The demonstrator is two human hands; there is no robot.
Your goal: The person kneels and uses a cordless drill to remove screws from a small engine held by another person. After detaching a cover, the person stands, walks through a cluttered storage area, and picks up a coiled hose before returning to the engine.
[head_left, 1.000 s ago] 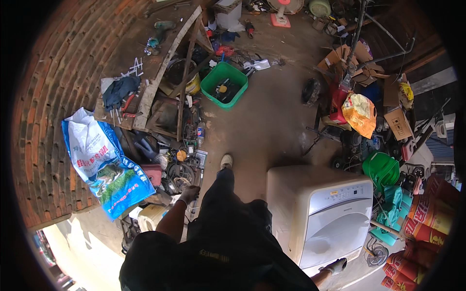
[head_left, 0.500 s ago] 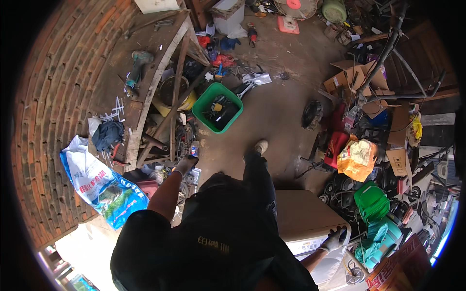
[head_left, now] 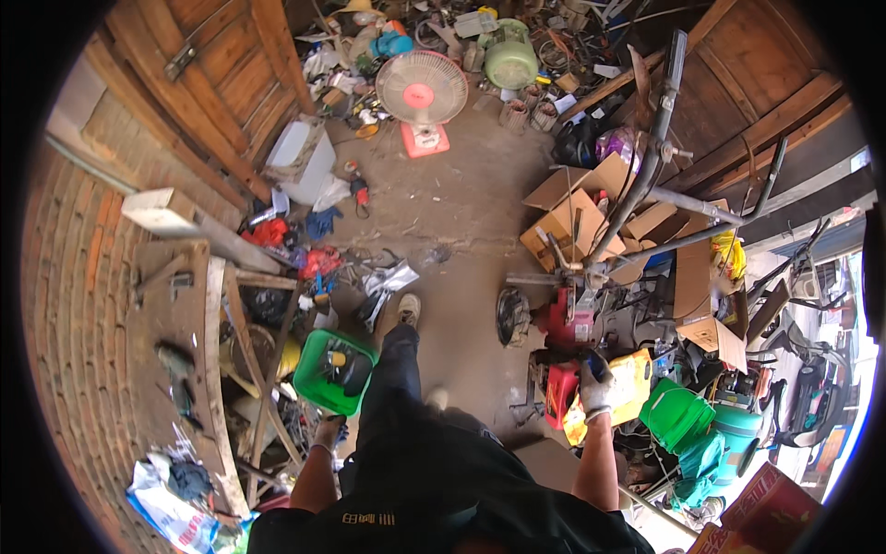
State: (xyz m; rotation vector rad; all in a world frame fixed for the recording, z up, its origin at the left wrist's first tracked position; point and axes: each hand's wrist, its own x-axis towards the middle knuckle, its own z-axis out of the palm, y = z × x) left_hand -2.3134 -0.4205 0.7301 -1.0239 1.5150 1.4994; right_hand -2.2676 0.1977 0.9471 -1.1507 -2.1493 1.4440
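My left hand (head_left: 330, 432), in a glove, hangs low beside the near side of a green bucket (head_left: 305, 392); its fingers are too dark and small to read. Inside the bucket lie dark objects with a yellowish piece among them. My right hand (head_left: 596, 391), in a white glove with dark fingers, is held out at the right, its fingers apart and nothing seen in them. Below it from this view are a yellow and orange bag (head_left: 629, 386) and a red case (head_left: 560, 392); I cannot tell whether the hand touches either.
A pink fan (head_left: 422, 92) stands ahead, with a green gas cylinder (head_left: 510, 57) behind it. Opened cardboard boxes (head_left: 577, 217) and a metal bar frame (head_left: 646, 175) crowd the right. A wooden workbench (head_left: 175, 305) runs along the brick wall at left. A pale box (head_left: 544, 462) is at my right side.
I have stepped forward, so the bucket is now close to my left leg. My right hand has left the large pale box and swung forward above the yellow bag.
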